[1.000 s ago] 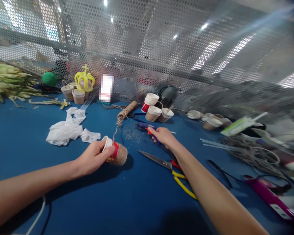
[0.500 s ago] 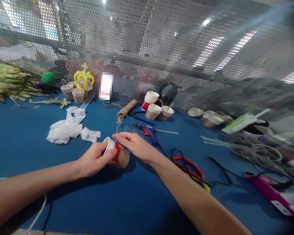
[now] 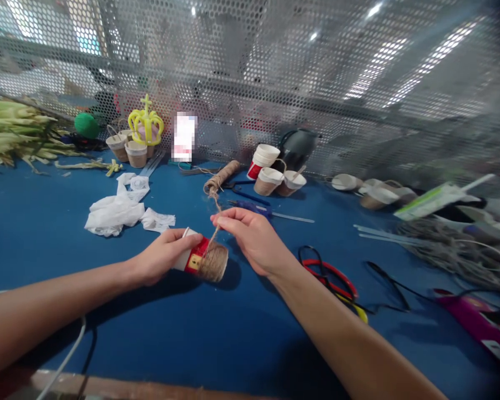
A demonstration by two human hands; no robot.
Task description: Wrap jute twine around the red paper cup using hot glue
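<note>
My left hand (image 3: 160, 256) is wrapped round the white rim end of a red and white paper cup (image 3: 194, 256), which lies tilted on its side above the table. Brown jute twine (image 3: 215, 262) is wound round the cup's base end. Between the thumb and fingertips of my right hand (image 3: 250, 236) runs the loose strand of twine, pulled up from the cup. That strand continues to a twine roll (image 3: 224, 175) lying behind my hands. A blue glue gun (image 3: 252, 208) is partly hidden by my right hand.
Crumpled white cloth (image 3: 116, 211) lies left of the cup. Twine-covered cups (image 3: 269, 180) and a stack of paper cups (image 3: 263, 158) stand at the back. Red-handled scissors (image 3: 331, 278), cables and a purple power strip (image 3: 475, 322) lie on the right. A perforated metal screen (image 3: 216, 66) stands behind.
The cup has turned so its printed side and wound base show more. My right hand has moved slightly right and up with the strand. The whole view has shifted a little.
</note>
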